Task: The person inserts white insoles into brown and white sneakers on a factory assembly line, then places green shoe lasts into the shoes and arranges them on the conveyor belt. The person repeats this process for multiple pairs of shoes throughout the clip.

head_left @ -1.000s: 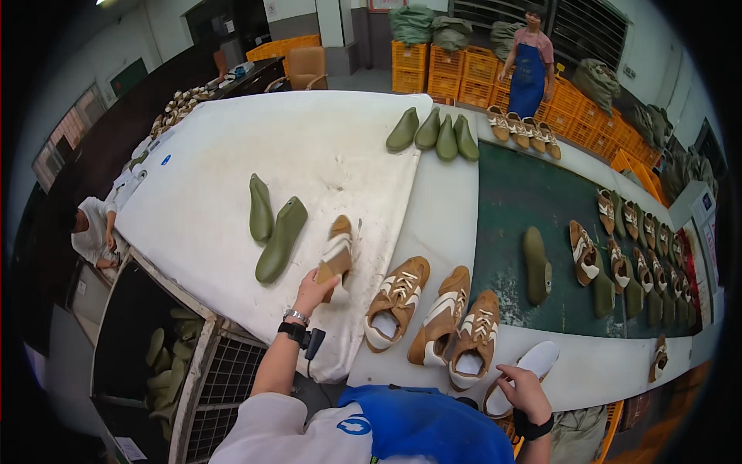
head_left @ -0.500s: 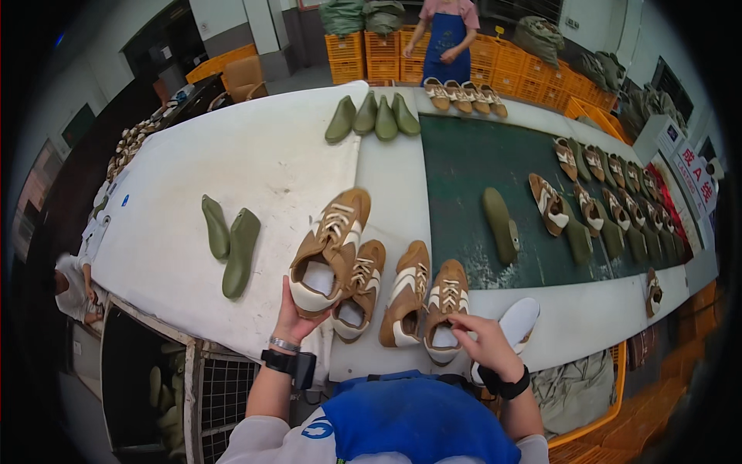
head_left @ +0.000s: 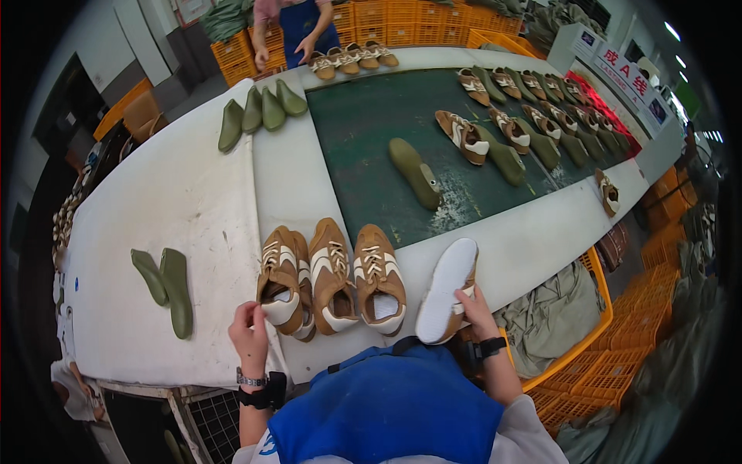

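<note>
My right hand (head_left: pixel 477 313) grips a sneaker (head_left: pixel 448 290) tipped to show its white sole, at the right end of a row of sneakers along the table's near edge. At the row's left end, my left hand (head_left: pixel 250 336) has its fingers closed beside the heel of a brown sneaker (head_left: pixel 278 267) with white stripes; whether they pinch anything is hidden. That sneaker overlaps another one (head_left: pixel 308 325) behind it. Two more brown sneakers, the middle one (head_left: pixel 331 271) and the right one (head_left: pixel 379 278), stand with toes pointing away, between my hands.
Green shoe lasts (head_left: pixel 177 290) lie on the white table (head_left: pixel 154 209), others at its far edge. A green belt (head_left: pixel 355 131) carries a last (head_left: pixel 413 172) and rows of sneakers and lasts. Across stands a person (head_left: pixel 305 27) by several sneakers. An orange crate (head_left: pixel 607 301) holds cloth.
The view has swung right. My left hand has lowered the raised sneaker to the row. My right hand has moved from the row's sneaker to the white-soled one and taken hold of it.
</note>
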A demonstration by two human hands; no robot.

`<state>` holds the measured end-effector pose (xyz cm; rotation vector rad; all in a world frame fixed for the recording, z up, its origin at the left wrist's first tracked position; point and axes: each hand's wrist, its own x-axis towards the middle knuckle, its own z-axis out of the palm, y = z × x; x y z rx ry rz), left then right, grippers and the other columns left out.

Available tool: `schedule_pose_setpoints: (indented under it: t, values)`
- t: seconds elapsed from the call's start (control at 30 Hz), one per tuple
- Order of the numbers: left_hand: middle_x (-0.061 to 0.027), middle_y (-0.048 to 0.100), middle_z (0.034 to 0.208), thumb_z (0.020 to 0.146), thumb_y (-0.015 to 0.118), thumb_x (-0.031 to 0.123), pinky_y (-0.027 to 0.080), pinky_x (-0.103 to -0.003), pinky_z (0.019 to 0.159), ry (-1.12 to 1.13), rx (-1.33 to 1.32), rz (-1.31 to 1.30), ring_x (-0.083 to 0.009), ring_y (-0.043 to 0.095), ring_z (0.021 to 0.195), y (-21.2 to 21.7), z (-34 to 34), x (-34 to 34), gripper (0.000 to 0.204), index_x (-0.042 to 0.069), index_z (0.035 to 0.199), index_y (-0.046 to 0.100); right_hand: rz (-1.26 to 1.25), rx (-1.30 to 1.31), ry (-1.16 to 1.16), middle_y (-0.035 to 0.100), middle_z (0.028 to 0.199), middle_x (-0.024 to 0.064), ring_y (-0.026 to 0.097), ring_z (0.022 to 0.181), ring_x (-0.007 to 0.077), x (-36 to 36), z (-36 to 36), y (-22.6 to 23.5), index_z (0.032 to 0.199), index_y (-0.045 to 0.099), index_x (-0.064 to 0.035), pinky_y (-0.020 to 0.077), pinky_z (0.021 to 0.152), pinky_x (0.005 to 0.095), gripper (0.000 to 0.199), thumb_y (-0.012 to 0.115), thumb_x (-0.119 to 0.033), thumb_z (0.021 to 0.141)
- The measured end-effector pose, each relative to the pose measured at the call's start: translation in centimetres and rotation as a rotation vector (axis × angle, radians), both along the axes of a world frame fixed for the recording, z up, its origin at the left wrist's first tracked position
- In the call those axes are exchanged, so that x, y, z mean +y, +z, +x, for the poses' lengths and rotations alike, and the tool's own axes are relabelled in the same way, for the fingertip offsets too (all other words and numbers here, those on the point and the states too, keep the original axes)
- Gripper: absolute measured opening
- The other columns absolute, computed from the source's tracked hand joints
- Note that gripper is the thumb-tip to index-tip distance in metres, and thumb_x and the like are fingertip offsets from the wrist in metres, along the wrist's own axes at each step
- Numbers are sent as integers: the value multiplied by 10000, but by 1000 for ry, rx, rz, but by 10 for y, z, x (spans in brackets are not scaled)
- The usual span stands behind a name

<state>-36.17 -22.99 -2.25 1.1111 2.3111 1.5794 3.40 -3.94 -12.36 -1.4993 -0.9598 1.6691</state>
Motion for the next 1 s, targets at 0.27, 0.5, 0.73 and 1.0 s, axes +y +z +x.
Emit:
schedule_pose_setpoints:
  t: [0.27, 0.5, 0.73, 1.0]
  values:
    - [-280, 303, 1431, 737, 778, 344, 294, -403, 1090, -1029, 83, -239, -380, 316, 1342, 35, 118, 109, 992, -13, 1447, 184, 586, -34, 183, 588, 1130, 131, 581, 1007, 190, 11, -73, 92, 1331, 410, 19, 486, 849, 299, 574, 669, -122, 839]
    - [-111, 415, 1371, 829, 664, 134, 398, -333, 1022, -864, -1174, 34, -212, 458, 1236, 24, 115, 125, 812, 71, 1462, 159, 607, 123, 320, 479, 1293, 90, 520, 1070, 165, -3, -90, 155, 1369, 416, -31, 500, 851, 302, 601, 642, -19, 813]
    - [-127, 397, 1394, 808, 658, 196, 338, -356, 1071, -991, -1210, -23, -229, 406, 1288, 28, 107, 113, 753, 21, 1421, 257, 938, -211, 392, 534, 1202, 127, 577, 996, 241, -4, -107, 151, 1246, 526, -54, 499, 806, 330, 566, 694, -22, 707]
    - [-212, 401, 1337, 692, 797, 268, 383, -430, 1008, -578, 483, 67, -405, 424, 1213, 57, 122, 109, 705, 25, 1258, 455, 1288, -381, 242, 551, 853, 111, 557, 709, 242, 1, -122, 150, 1135, 557, -18, 464, 575, 314, 472, 621, 70, 675]
